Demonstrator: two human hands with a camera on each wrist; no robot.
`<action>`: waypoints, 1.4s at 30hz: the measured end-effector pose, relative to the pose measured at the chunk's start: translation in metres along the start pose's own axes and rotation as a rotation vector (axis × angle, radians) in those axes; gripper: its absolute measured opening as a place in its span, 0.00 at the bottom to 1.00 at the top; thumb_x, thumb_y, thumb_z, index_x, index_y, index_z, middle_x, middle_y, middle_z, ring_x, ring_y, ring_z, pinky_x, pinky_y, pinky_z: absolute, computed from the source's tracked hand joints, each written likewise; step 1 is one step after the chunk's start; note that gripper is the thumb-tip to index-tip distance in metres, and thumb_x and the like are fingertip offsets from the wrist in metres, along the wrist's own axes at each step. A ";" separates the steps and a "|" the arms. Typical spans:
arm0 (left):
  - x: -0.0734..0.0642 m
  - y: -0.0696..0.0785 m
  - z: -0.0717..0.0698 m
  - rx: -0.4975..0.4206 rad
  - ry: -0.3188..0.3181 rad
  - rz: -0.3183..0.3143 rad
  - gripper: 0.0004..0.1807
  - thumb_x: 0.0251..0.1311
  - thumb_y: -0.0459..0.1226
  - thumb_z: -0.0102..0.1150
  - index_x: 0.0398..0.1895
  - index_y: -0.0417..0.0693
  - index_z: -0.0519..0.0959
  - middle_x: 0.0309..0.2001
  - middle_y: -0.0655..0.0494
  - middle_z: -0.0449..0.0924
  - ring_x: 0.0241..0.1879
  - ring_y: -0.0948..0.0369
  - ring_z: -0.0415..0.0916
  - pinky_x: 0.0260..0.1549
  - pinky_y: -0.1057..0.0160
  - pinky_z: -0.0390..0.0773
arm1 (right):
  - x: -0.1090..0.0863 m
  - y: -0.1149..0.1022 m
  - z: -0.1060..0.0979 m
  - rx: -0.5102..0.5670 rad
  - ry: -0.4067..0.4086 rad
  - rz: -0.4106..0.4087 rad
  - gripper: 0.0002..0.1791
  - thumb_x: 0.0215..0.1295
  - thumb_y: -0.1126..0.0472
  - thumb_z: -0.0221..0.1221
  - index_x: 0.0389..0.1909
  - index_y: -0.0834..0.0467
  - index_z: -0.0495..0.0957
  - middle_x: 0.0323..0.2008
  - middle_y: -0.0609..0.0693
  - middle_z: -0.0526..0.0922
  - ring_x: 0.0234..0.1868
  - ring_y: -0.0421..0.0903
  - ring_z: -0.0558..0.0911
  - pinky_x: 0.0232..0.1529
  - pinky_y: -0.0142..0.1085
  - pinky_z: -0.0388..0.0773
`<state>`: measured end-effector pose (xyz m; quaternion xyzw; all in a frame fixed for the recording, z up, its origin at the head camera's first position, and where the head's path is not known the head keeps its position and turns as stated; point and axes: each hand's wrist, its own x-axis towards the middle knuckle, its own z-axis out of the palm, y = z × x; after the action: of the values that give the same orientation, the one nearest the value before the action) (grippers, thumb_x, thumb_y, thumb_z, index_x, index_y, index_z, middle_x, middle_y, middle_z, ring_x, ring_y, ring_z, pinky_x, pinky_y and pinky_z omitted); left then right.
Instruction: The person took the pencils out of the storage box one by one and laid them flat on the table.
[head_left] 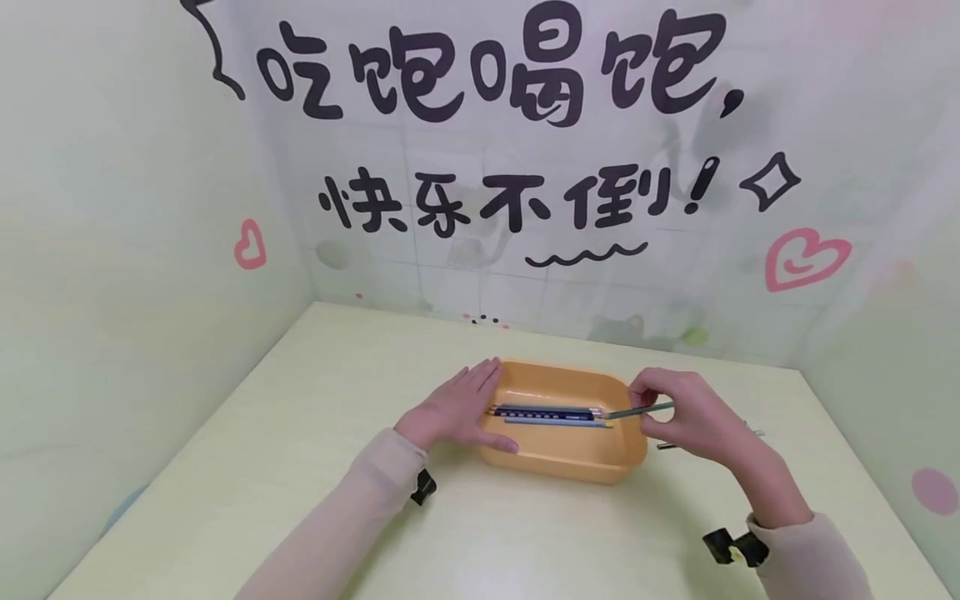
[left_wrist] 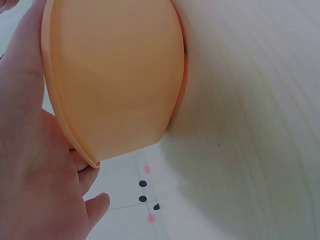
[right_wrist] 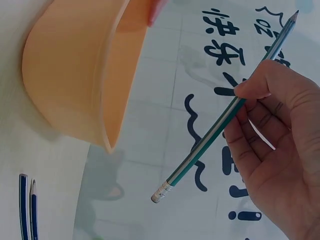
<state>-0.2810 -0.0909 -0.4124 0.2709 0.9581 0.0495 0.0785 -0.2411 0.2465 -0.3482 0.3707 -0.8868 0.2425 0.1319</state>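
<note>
Between thumb and fingers, my right hand [head_left: 693, 417] pinches a green-and-silver striped pencil [right_wrist: 205, 142] over the right end of an orange plastic basin [head_left: 566, 473]. Its sharpened tip and its white eraser end both show in the right wrist view. My left hand [head_left: 461, 408] rests on the basin's left rim, fingers stretched toward the back and thumb over the inside. Several pencils lie side by side on the basin floor, among them a dark blue pencil [head_left: 543, 414] with pale dots and a light blue pencil [head_left: 558, 422].
Right of the basin, partly behind my right hand, dark blue pencils [right_wrist: 23, 205] lie on the pale wooden table [head_left: 510, 533]. Behind the table stands a white wall [head_left: 480, 283] with black lettering. Side walls [head_left: 150, 292] close in the left and right.
</note>
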 end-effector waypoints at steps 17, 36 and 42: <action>0.010 -0.002 -0.003 0.004 -0.007 0.005 0.71 0.49 0.78 0.51 0.80 0.40 0.37 0.82 0.47 0.32 0.82 0.53 0.32 0.81 0.53 0.42 | -0.048 0.045 -0.020 -0.149 0.027 0.115 0.19 0.42 0.76 0.66 0.27 0.49 0.76 0.27 0.36 0.78 0.30 0.34 0.77 0.31 0.30 0.78; 0.010 0.002 -0.004 -0.004 -0.008 0.008 0.69 0.50 0.76 0.54 0.80 0.40 0.39 0.82 0.47 0.33 0.82 0.53 0.34 0.81 0.52 0.43 | -0.078 0.097 -0.017 -0.155 -0.053 0.228 0.16 0.43 0.75 0.68 0.28 0.54 0.75 0.27 0.40 0.77 0.29 0.35 0.76 0.30 0.32 0.77; 0.009 0.003 -0.003 -0.012 -0.005 0.008 0.69 0.50 0.75 0.55 0.80 0.39 0.40 0.82 0.46 0.33 0.82 0.52 0.34 0.81 0.52 0.42 | -0.077 0.106 -0.011 -0.170 -0.109 0.232 0.16 0.44 0.74 0.68 0.27 0.52 0.75 0.26 0.40 0.77 0.30 0.30 0.73 0.31 0.33 0.75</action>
<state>-0.2874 -0.0837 -0.4098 0.2743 0.9565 0.0551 0.0822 -0.2635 0.3626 -0.4062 0.2658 -0.9469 0.1597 0.0854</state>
